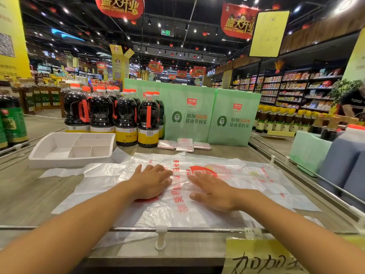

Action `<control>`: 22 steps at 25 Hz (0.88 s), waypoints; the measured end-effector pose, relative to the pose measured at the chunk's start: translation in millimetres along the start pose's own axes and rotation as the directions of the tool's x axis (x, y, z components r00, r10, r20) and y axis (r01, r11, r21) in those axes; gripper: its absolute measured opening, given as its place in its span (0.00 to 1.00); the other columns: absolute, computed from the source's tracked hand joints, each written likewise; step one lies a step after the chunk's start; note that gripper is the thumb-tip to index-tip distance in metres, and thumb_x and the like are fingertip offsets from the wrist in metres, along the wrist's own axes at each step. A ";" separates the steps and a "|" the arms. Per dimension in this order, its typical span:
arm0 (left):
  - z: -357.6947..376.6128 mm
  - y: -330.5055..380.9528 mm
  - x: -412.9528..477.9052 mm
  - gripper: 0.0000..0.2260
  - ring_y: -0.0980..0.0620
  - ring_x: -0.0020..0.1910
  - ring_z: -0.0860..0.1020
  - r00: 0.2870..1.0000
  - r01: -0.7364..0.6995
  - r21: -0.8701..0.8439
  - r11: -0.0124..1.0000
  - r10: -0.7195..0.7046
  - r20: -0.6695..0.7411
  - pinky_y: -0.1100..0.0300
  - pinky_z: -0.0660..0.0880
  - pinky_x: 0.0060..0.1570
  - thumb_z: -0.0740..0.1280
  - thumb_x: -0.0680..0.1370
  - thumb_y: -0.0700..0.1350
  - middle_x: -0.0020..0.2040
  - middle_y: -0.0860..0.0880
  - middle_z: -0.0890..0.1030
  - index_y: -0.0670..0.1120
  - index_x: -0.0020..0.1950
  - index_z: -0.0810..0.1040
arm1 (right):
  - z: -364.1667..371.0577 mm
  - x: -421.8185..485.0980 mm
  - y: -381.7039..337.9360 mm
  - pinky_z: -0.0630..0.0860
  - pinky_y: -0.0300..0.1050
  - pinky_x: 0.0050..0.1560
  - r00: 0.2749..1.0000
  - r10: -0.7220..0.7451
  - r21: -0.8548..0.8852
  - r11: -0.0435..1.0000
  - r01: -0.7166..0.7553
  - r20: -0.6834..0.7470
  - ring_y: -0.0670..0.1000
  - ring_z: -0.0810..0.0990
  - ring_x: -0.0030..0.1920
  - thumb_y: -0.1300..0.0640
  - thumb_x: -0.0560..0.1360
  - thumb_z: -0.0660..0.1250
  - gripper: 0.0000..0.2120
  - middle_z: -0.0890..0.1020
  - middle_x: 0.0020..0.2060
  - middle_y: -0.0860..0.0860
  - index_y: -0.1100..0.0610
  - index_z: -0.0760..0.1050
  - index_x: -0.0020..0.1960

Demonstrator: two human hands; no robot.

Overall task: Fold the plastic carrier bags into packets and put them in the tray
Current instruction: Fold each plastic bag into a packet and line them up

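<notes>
Printed bag flat, folded packets, divided tray

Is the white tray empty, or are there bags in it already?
Empty. The tray shows only bare white compartments; the folded packets lie outside it on the table.

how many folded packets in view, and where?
3 folded packets, in a row before the green boxes: left packet, middle packet, right packet. Middle may be a stack. None visible in the tray.
</notes>
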State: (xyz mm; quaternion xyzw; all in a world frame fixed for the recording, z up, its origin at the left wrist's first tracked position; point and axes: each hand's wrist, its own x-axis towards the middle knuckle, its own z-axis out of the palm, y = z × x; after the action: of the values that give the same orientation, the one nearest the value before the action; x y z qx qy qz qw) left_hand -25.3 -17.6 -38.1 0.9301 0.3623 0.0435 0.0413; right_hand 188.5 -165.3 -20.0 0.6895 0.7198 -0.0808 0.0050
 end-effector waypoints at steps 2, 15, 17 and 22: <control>-1.6 0.2 -0.9 0.22 0.49 0.80 0.55 0.999 -0.029 0.005 1.000 0.029 -0.035 0.39 0.43 0.78 0.47 0.86 0.59 0.81 0.54 0.58 0.60 0.80 0.59 | 6.5 1.9 1.7 0.41 0.54 0.81 0.998 0.037 -0.001 0.999 -0.037 0.045 0.52 0.41 0.82 0.34 0.83 0.49 0.34 0.44 0.83 0.49 0.43 0.40 0.83; 3.3 -6.7 -1.1 0.26 0.51 0.82 0.38 0.970 -0.076 0.036 0.996 0.066 0.234 0.40 0.37 0.78 0.41 0.84 0.64 0.83 0.58 0.40 0.64 0.82 0.40 | 7.5 -2.2 22.6 0.40 0.64 0.79 0.960 0.238 -0.054 0.971 -0.232 0.150 0.58 0.37 0.82 0.24 0.77 0.43 0.39 0.37 0.82 0.47 0.40 0.37 0.81; 2.3 -9.4 1.2 0.26 0.49 0.82 0.38 0.965 -0.051 0.057 0.997 0.034 0.259 0.38 0.38 0.78 0.41 0.84 0.64 0.83 0.57 0.38 0.63 0.82 0.39 | 5.7 -12.0 33.1 0.39 0.65 0.79 0.949 0.261 -0.066 0.965 -0.253 0.179 0.58 0.36 0.81 0.23 0.76 0.42 0.40 0.35 0.81 0.46 0.38 0.35 0.81; -0.2 -15.7 4.5 0.26 0.46 0.82 0.41 0.959 -0.050 0.123 0.991 0.014 0.282 0.36 0.43 0.78 0.43 0.86 0.62 0.83 0.53 0.39 0.60 0.82 0.39 | 0.2 -46.9 63.9 0.38 0.63 0.79 0.918 0.344 -0.035 0.938 -0.344 0.200 0.58 0.35 0.81 0.19 0.65 0.39 0.49 0.35 0.81 0.47 0.38 0.35 0.81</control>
State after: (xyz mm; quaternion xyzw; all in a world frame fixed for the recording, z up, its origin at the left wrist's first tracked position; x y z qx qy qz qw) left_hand -32.6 -3.0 -39.4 0.9334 0.3397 -0.1113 0.0315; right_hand 254.3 -209.5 -21.7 0.7932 0.5832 -0.1489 0.0922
